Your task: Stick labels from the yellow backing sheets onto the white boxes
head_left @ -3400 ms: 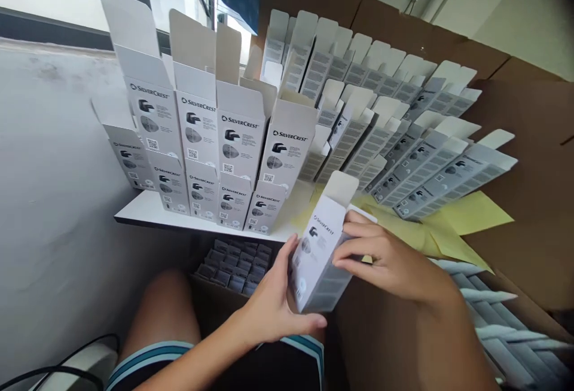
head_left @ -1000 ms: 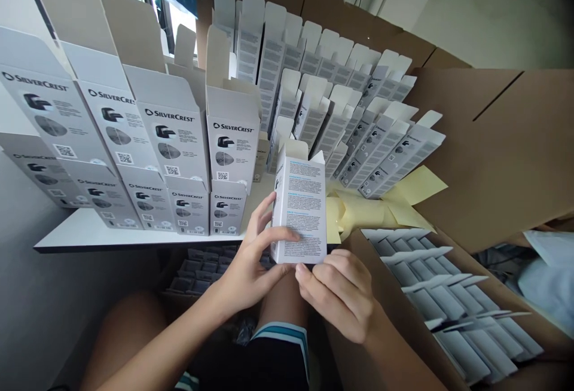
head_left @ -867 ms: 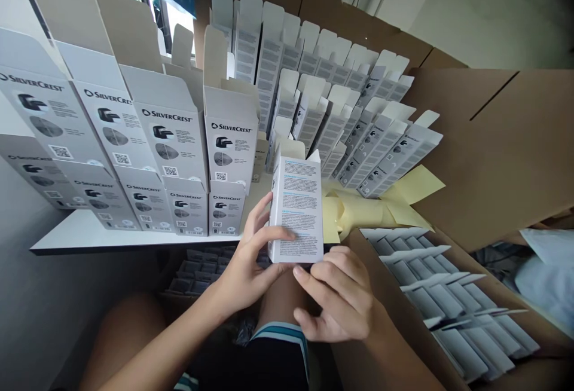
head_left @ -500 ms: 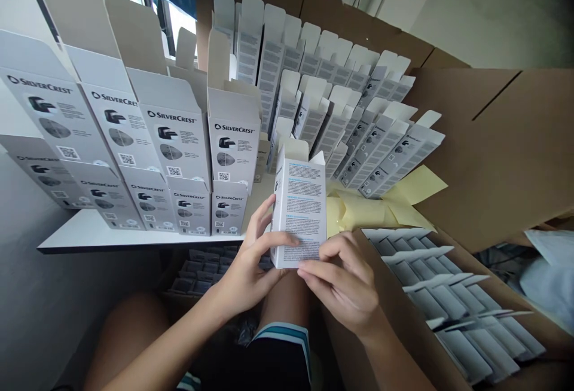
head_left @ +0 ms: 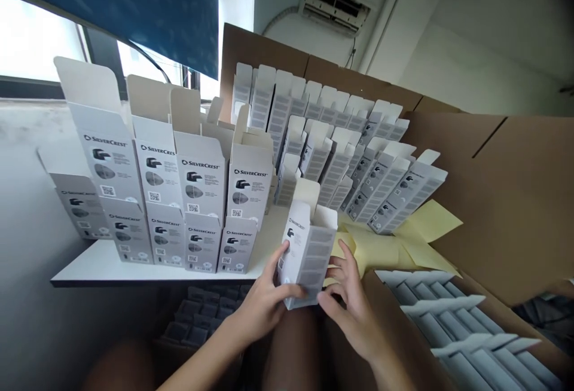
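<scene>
Both of our hands are closing around one small white carton (head_left: 307, 253), which we are holding upright just above the near edge of the white desk (head_left: 103, 262), with its top flaps standing open. Our left hand (head_left: 264, 304) is gripping the carton from the left and from underneath, its thumb lying across the lower front face and its fingers (head_left: 278, 257) reaching up along the left side. Our right hand (head_left: 352, 307) is meeting the carton from the right, its fingers (head_left: 345, 256) spread and touching the right side and lower corner, so the carton is being pinched between the two hands. We are looking at the carton's corner, with a printed logo panel on the left face and rows of grey text on the right face. Just beside it to the left, rows of open printed cartons (head_left: 197, 199) are standing on the desk in two tiers. Behind it, more open cartons (head_left: 359, 158) are leaning in tight rows against a brown cardboard wall (head_left: 506, 199). Yellow paper sheets (head_left: 403, 244) are lying on the desk to the right, near our right hand. Below right, a large cardboard box (head_left: 394, 295) is holding flat white cartons (head_left: 466, 325) packed in rows. Under the desk edge, dark grey items (head_left: 210, 316) are sitting in another box, too dim for us to make out.
</scene>
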A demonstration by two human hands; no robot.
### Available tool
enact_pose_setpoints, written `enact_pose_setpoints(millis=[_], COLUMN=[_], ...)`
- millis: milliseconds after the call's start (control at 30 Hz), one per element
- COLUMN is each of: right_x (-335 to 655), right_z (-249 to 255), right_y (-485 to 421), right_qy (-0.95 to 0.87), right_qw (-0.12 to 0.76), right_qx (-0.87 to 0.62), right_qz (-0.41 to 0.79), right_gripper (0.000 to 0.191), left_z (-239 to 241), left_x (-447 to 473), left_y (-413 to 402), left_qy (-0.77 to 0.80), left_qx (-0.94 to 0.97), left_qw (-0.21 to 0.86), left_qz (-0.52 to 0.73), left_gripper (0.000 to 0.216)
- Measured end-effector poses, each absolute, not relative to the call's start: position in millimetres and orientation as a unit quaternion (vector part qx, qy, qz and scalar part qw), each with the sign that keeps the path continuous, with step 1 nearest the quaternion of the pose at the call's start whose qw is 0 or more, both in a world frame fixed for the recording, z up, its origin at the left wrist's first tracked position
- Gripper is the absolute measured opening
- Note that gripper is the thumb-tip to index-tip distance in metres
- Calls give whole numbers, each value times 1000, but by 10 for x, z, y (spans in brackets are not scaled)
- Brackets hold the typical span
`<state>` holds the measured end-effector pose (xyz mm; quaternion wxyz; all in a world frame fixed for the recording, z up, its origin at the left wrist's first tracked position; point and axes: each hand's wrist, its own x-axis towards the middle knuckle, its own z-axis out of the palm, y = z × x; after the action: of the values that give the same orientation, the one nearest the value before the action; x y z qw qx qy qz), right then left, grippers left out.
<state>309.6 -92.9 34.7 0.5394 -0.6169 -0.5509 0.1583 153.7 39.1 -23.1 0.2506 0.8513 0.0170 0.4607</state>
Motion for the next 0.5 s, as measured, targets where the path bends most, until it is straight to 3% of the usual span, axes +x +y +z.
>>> enact_pose_setpoints(millis=[133, 333, 500], right_x=[3152, 3445, 3715], right_z=[73, -70, 361], right_y=[-620, -146, 362], right_qy=[-507, -433, -410], right_qw=[599, 692, 721], right_qx=[-595, -558, -559], right_qz=[175, 149, -13], right_gripper=[106, 83, 86], left_z=[-373, -393, -427], left_x=[1699, 1751, 1769], left_y=[521, 702, 786], left_qy=[-2, -3, 159], left_qx=[883, 869, 868], left_qw=[182, 192, 249], left_qz=[433, 455, 399], left_gripper=[53, 66, 54])
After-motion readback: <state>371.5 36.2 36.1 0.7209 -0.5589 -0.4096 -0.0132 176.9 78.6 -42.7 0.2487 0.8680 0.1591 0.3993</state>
